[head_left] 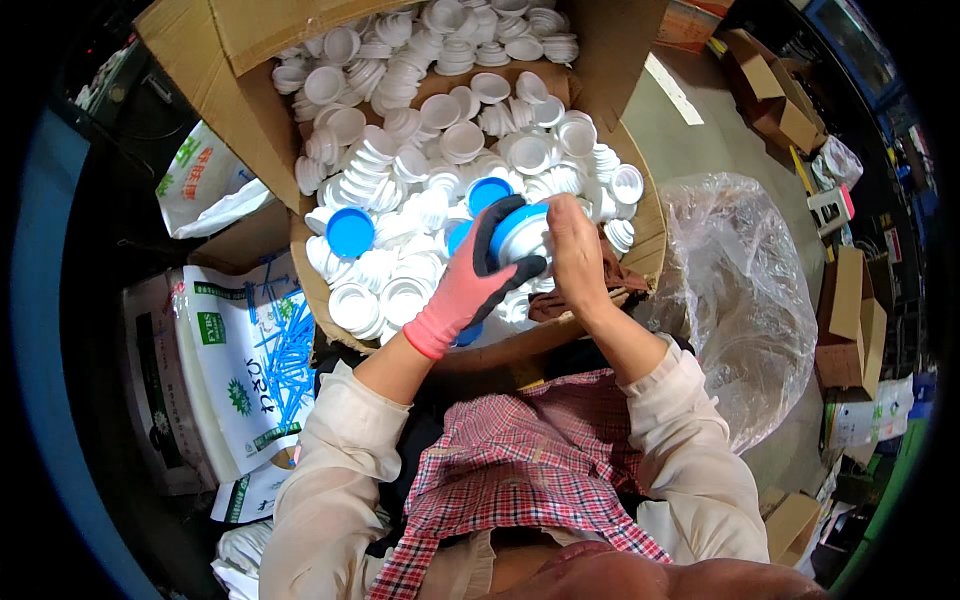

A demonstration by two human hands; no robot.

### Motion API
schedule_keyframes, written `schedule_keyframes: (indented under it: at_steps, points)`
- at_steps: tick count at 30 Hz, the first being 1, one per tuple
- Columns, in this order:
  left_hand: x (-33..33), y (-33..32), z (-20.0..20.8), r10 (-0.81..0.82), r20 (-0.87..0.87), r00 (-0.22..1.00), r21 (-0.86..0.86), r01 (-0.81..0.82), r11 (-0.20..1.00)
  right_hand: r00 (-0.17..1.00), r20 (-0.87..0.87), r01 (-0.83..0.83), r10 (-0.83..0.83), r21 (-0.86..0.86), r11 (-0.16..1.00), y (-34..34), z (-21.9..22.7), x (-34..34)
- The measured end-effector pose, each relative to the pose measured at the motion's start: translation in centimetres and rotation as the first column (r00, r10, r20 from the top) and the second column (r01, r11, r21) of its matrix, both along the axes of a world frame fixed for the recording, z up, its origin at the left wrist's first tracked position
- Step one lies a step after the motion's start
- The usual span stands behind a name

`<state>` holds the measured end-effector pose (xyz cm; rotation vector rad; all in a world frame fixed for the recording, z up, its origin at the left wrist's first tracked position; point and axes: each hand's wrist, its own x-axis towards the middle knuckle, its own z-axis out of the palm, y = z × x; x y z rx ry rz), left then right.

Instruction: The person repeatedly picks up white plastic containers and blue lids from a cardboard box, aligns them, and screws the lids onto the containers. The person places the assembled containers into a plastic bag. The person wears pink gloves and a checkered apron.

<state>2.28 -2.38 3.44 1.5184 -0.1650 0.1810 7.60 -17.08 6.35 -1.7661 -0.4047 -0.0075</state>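
Held between both hands, over the box, is a white ribbed cup-shaped plastic piece with a blue round part (524,238). My left hand (472,282), in a pink glove with black fingers, curls around its left side, thumb below and fingers above. My bare right hand (576,252) closes against its right side, fingers raised together. Beneath them the cardboard box (645,205) holds many white ribbed cup-shaped pieces (462,143). Among these lie a few blue discs (350,232). A brown cloth (612,278) lies by my right wrist on the box edge.
To the left stands a white printed sack (225,360) with thin blue plastic sticks (288,355) on it. A large clear plastic bag (740,290) bulges on the right. Beyond it, open cardboard boxes (850,320) line the side. Box flaps (205,85) rise at the upper left.
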Motion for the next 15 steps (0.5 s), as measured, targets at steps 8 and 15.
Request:
schedule_keyframes:
  at_steps: [8, 15]
  points:
    - [-0.4, -0.6, -2.5, 0.253, -0.128, 0.959, 0.400, -0.184, 0.898, 0.995, 0.002, 0.098, -0.098, 0.054, 0.994, 0.1, -2.5, 2.5]
    - [1.5, 1.5, -4.2, -0.005, -0.370, 0.929, -0.290, -0.110, 0.951, 0.834, -0.368, -0.445, 0.412, -0.006, 0.896, -2.2, -4.5, 5.5]
